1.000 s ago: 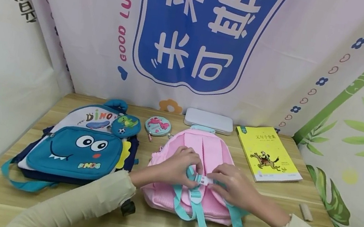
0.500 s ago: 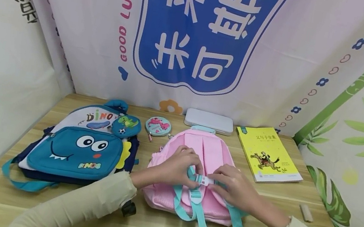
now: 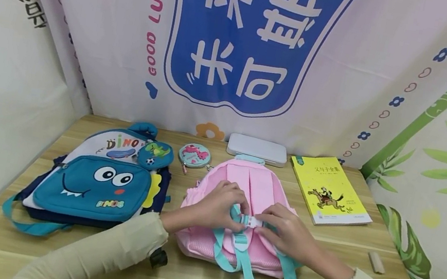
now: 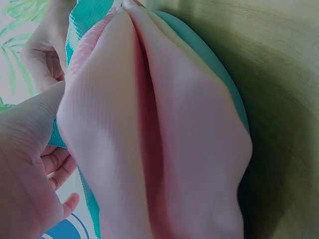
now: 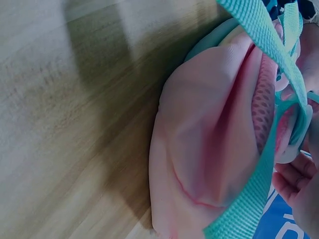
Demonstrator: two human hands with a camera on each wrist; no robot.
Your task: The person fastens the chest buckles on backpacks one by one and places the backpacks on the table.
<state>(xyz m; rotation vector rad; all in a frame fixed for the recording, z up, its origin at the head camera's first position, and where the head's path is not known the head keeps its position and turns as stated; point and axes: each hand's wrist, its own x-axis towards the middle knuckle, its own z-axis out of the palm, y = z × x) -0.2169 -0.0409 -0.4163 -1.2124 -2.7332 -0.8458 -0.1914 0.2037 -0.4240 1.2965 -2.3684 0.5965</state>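
The left hand [image 3: 221, 206] has thumb and fingers curled nearly closed, pinching the left end of the white buckle [image 3: 252, 222]; the right hand [image 3: 289, 228] pinches its right end the same way. I can't tell whether it is fully clipped. The buckle lies over the pink bag [image 3: 261, 188], low centre of the frame. My guess: the buckle is being worked, and the next move calls for a firm, level grip. Blue bag [image 3: 91, 186] left, book [image 3: 328, 189] right.
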